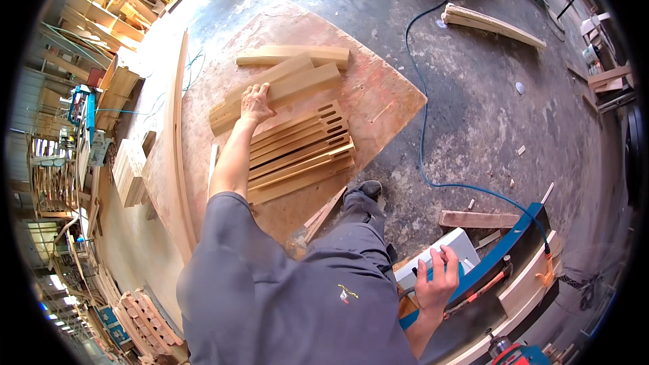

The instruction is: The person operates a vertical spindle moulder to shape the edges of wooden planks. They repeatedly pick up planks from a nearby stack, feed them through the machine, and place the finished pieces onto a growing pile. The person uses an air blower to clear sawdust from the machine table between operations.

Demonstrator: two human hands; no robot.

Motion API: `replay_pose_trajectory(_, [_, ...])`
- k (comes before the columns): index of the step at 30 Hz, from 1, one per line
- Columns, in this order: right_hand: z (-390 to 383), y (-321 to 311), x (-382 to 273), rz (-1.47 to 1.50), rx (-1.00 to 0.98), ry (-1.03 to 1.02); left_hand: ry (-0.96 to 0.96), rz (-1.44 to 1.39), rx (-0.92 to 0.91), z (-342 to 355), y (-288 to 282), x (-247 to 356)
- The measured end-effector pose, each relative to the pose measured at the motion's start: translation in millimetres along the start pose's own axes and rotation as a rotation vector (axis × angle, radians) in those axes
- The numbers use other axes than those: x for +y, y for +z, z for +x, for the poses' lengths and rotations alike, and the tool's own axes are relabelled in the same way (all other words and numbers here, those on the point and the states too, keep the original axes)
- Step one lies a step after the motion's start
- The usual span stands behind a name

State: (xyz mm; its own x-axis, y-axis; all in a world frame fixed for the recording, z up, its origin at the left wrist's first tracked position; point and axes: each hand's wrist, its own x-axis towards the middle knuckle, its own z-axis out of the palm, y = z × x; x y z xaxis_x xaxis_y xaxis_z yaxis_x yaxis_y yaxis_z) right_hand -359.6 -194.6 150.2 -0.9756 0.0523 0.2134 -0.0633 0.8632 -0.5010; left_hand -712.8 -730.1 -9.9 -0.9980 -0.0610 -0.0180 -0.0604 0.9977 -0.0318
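Note:
My left hand [255,103] reaches out over a thick, light wooden board [304,88], its fingers curled over the far side and its thumb on the near side. A second wooden board [274,76] lies against it, and another wooden piece [294,54] rests farther back. Nearer to me is a row of several slotted wooden pieces [301,152], lying side by side with oval slots at their right ends. At the lower right my right hand [436,284] is open, fingers apart and holding nothing, beside a white box-like object [460,247] and a blue-edged bench [503,247].
The boards lie on a worn reddish panel [385,98]. A long timber [177,142] runs along its left. A blue hose [424,142] crosses the concrete floor to the bench. A red-and-black power tool [507,351] sits at the bottom right. Stacked wood [130,169] stands left.

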Motion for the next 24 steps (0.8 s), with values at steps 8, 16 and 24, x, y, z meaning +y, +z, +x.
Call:
replay_pose_trajectory(8, [25, 19, 8, -0.025, -0.112, 0.04, -0.244, 0.086, -0.074, 10, 38, -14])
replay_pose_trajectory(16, [20, 33, 5, 0.022, -0.129, -0.017, 0.245, -0.658, -0.08, -70, 18, 47])
replay_pose_trajectory(24, [-13, 32, -15, 0.02, -0.2, -0.056, 0.033, -0.365, -0.267, -36, 31, 24])
